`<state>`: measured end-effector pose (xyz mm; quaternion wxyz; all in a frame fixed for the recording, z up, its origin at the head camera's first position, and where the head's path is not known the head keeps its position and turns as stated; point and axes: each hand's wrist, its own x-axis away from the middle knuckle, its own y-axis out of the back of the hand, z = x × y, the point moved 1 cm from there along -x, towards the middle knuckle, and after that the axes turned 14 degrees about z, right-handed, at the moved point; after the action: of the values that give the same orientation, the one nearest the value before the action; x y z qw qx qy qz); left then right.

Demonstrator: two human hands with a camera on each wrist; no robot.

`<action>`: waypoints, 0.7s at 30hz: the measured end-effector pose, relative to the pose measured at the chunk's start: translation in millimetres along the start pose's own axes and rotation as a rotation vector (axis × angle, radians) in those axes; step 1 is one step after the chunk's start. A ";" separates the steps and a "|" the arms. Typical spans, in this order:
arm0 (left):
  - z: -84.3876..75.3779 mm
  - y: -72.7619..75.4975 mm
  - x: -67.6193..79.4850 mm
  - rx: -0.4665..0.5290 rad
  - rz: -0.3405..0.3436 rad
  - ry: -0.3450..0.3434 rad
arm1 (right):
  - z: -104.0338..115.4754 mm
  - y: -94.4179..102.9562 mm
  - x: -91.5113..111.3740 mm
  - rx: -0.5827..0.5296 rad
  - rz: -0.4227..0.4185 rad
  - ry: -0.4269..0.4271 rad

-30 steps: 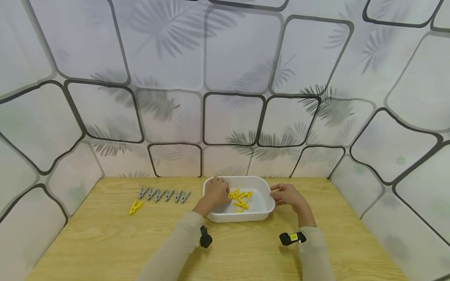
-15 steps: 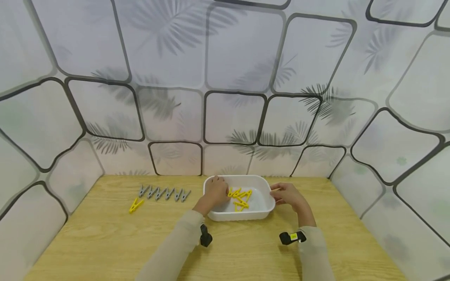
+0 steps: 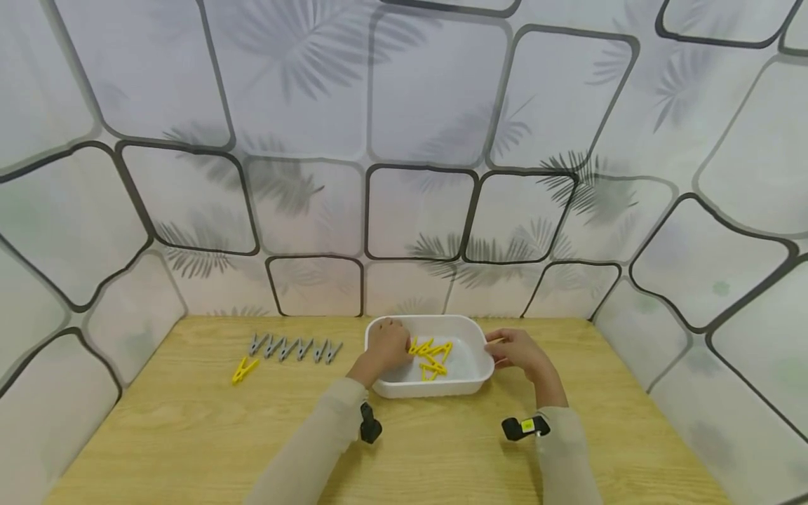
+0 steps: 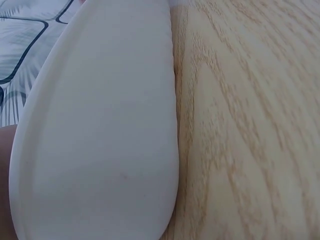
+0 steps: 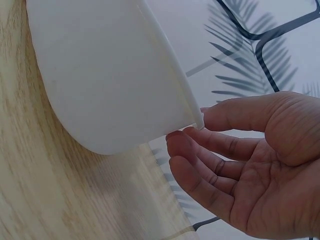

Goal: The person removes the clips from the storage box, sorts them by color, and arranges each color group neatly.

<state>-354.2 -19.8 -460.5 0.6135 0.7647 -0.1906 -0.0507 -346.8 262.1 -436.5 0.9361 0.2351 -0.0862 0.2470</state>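
A white plastic tray point(image 3: 435, 390) stands on the table with several yellow clothespins point(image 3: 434, 367) lying loose in it. My left hand point(image 3: 388, 344) reaches over the tray's left side, its fingers down inside beside the clothespins. Those fingertips are hidden, so I cannot tell what they hold. At the right end, my right hand point(image 3: 519, 351) pinches the tray's rim. In the right wrist view the thumb of that hand point(image 5: 270, 180) is at the rim and the other fingers lie below it. The left wrist view is mostly filled by the tray's outer wall point(image 4: 100, 125).
Several grey clothespins point(image 3: 285, 349) lie in a row on the wooden table point(image 3: 442, 449), left of the tray. In front of the row's left end is a single yellow clothespin point(image 3: 243, 371). A patterned cloth wall point(image 3: 416, 217) rises behind the table and along both sides.
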 end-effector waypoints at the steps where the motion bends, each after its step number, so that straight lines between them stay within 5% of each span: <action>1: -0.2 -0.1 0.3 0.002 0.006 0.002 | -0.5 -0.3 -0.1 0.001 0.004 0.000; 13: -3.2 11.6 7.2 0.034 0.023 0.003 | -0.2 -1.6 0.5 0.009 0.004 -0.015; 21: 2.4 14.2 10.8 0.057 -0.050 -0.053 | 0.5 -0.4 0.5 0.015 0.004 -0.013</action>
<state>-348.3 -28.3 -445.8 0.5848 0.7847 -0.1891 -0.0808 -346.1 261.8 -436.1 0.9332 0.2434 -0.0908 0.2482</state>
